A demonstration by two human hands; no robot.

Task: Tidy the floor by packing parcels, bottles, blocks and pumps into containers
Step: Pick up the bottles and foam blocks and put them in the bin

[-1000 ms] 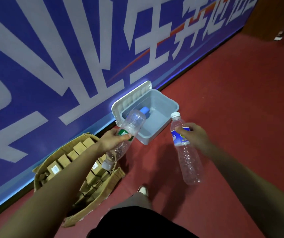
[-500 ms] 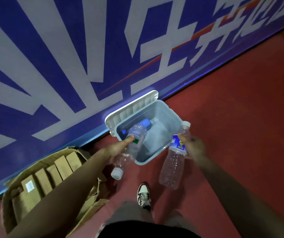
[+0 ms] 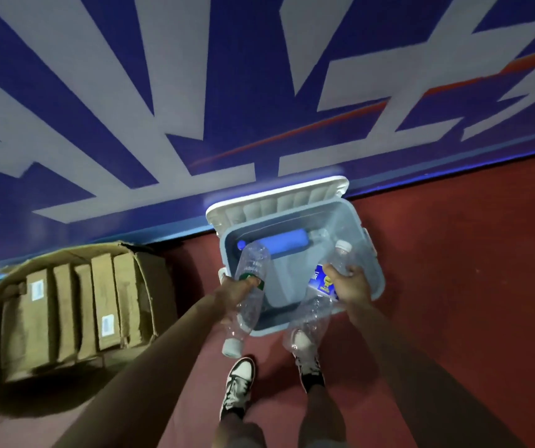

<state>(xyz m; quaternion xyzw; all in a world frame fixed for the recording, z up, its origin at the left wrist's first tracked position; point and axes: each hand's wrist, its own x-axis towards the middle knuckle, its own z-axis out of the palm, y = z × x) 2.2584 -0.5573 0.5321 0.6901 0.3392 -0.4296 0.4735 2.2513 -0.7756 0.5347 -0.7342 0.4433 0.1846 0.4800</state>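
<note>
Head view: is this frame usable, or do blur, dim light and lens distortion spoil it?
Head view: dim, with a bluish glow on the white lid; head view: motion blur smears the cardboard box, so its parcel labels cannot be read; head view: the wide lens bows the base line of the wall; the green-label bottle and blue-label bottle over the bin are distinguishable.

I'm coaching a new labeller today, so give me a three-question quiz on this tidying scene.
1. True or false: the bin has its lid open.
2. The label on the bottle in the left hand is: A green, B red, C yellow?
3. Which hand points its bottle's cap away from the person, over the bin?
Key: 1 true. 2 A. 3 The right hand, gripping the blue-labelled bottle.
</note>
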